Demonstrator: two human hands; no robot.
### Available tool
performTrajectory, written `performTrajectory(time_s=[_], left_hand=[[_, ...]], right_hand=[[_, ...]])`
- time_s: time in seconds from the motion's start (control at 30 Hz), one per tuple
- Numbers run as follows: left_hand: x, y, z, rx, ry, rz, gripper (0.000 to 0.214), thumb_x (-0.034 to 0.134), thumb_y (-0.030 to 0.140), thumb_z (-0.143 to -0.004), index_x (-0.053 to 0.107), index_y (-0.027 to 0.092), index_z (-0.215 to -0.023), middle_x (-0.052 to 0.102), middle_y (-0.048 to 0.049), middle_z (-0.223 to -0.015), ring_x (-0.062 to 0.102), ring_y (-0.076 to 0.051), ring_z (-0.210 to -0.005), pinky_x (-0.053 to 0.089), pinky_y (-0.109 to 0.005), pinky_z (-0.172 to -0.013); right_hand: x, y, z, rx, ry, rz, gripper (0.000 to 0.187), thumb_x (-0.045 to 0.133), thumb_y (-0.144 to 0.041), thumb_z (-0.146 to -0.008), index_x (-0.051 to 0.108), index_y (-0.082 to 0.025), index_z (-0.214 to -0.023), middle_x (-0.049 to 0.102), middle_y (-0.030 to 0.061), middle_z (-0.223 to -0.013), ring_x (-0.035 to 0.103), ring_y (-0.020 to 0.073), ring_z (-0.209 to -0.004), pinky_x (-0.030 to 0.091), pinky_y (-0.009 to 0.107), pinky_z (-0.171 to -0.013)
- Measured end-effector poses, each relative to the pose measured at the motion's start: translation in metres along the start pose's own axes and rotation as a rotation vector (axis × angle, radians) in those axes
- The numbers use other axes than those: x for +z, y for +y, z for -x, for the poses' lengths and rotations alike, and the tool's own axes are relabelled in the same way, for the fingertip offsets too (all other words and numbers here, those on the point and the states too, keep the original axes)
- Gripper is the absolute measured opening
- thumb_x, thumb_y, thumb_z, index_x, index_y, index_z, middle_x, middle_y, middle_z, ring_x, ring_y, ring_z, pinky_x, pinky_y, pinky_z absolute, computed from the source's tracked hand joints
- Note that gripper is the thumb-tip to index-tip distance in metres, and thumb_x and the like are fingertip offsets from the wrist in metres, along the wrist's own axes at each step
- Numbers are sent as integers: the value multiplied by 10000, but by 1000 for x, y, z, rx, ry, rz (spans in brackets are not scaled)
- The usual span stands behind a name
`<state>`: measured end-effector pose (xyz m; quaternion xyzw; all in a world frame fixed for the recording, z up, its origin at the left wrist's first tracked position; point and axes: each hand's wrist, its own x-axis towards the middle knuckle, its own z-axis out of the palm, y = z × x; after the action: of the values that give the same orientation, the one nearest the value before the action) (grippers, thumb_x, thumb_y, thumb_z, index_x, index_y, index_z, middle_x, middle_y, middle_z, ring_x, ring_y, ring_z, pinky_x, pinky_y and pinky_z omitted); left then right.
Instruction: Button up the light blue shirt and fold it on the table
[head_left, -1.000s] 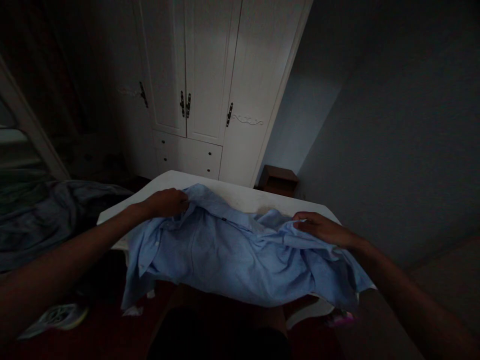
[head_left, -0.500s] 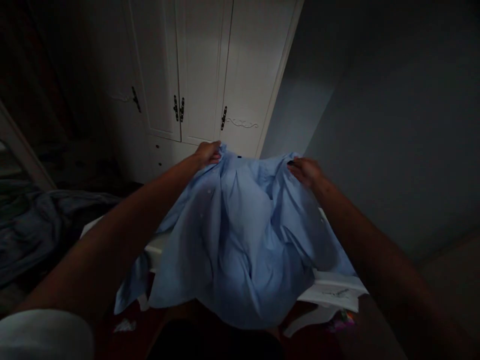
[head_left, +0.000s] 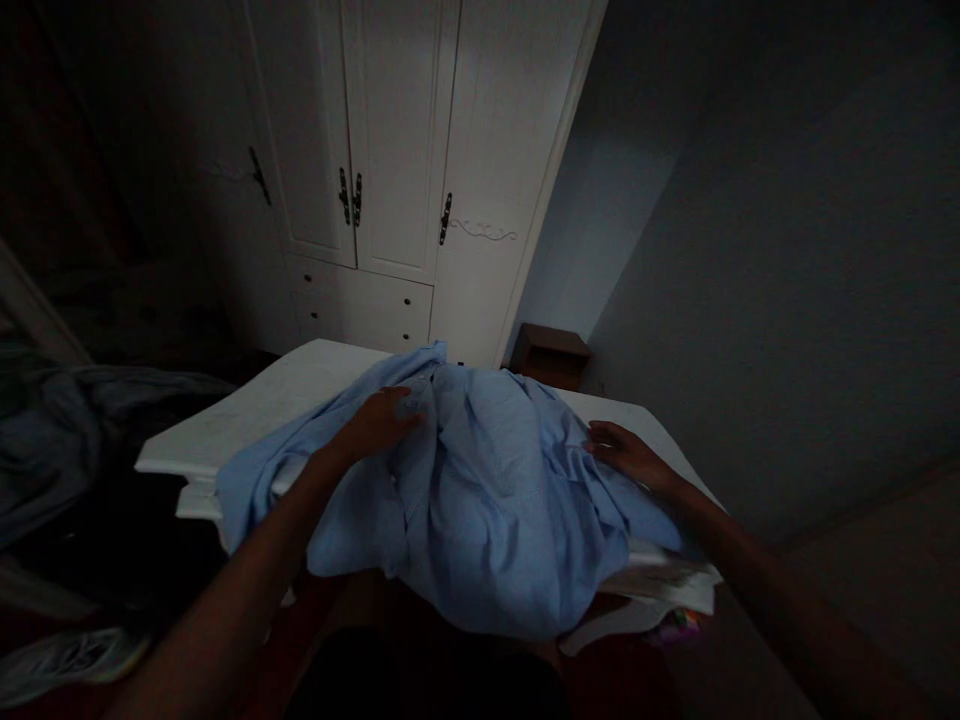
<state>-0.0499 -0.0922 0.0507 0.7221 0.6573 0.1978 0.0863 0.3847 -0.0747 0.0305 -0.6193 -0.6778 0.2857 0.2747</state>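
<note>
A light blue shirt lies rumpled across a white table, its lower part hanging over the near edge. My left hand rests on the left side of the shirt with its fingers stretched out and apart. At the shirt's right side is my right hand, open, the fingers slightly bent and close to the cloth. Neither hand grips the fabric. One sleeve spreads to the left over the tabletop, and the folds hide much of the shirt's shape.
Behind the table stands a white wardrobe with dark handles and drawers. A brown wooden cabinet sits beyond the table by the grey wall. Dark clothes lie at the left. A shoe is on the floor at the lower left.
The shirt, held up by both hands before, has come down onto the table. Both hands have let go of its top edge and moved down and nearer.
</note>
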Motion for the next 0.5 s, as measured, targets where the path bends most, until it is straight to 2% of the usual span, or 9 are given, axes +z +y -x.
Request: performTrajectory(time_s=[0.13,0.2,0.3,0.33,0.4,0.47,0.5], left_hand=[[20,-14,46,-25,41,-49,706,511,554,-825,404,150,-1394,447,-161,-1452,361,-317,-1377,325,-414,-1116],[26,-24,54,-54,50,-86,817,535,579,-796,329,94,-1420,403,-213,-1466,365,-346,-1366,328,-422,-1112],[26,-38,49,-119,87,-147,880,542,565,-787,238,67,-1445,399,-243,-1453,422,-393,-1311,393,-451,-1046],[23,-42,45,-142,80,-171,844,530,546,-799,247,77,-1442,444,-237,-1419,463,-399,-1273,423,-458,-1006],[15,-48,36,-158,10,-215,676,481,479,-842,361,92,-1383,568,-216,-1282,557,-383,-1163,465,-449,-925],[4,-51,27,-139,-72,-220,486,448,410,-863,519,106,-1236,655,-177,-1120,620,-340,-1049,482,-418,-873],[-2,-51,24,-120,-92,-198,426,444,399,-862,574,118,-1155,676,-155,-1058,636,-319,-1001,486,-400,-856]], right_hand=[[-14,16,38,66,25,-100,578,662,-469,-753,555,-201,-1255,617,137,-1278,583,296,-1193,436,442,-1062],[-19,19,49,102,8,-97,615,664,-467,-746,530,-214,-1291,603,140,-1295,597,298,-1173,469,443,-1027],[-21,18,54,193,-6,-17,689,692,-456,-702,525,-181,-1311,588,179,-1302,631,312,-1112,504,441,-970],[-19,15,53,210,-16,6,677,701,-452,-687,552,-164,-1281,602,185,-1280,638,315,-1094,505,439,-964],[-16,7,49,216,-88,4,570,718,-429,-650,640,-143,-1136,668,169,-1170,655,319,-1044,508,440,-945],[-15,-6,43,220,-161,-91,402,713,-385,-626,683,-150,-952,727,121,-997,682,308,-943,534,436,-885],[-15,-13,40,234,-157,-165,329,702,-360,-623,680,-159,-882,736,99,-916,692,297,-877,550,426,-837]])
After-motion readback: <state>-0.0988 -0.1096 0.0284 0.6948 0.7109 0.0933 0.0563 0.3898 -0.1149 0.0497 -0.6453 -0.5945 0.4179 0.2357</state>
